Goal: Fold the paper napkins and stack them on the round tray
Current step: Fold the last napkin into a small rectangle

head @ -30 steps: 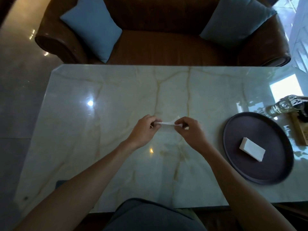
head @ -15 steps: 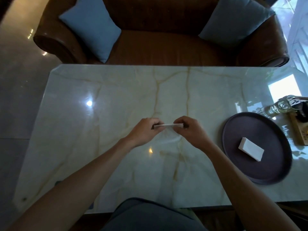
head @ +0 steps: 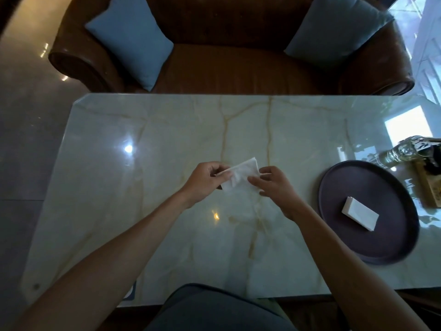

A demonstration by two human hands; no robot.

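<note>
Tabletop (head: 167, 130) of pale marble carries a dark round tray (head: 338, 237) at the right, with a stack of folded napkins (head: 359, 216) on it. Above the middle, both hands hold one white napkin (head: 239, 179), half folded. Folding is in hand; next it needs creasing flat, then carrying to the stack. Left hand (head: 202, 183) pinches its left edge; right hand (head: 274, 185) seems to nip the right edge, fingers partly hidden

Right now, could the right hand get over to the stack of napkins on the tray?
Probably yes. The right hand pinches the napkin, but bare table lies between it and the tray, and nothing covers the stack.
</note>
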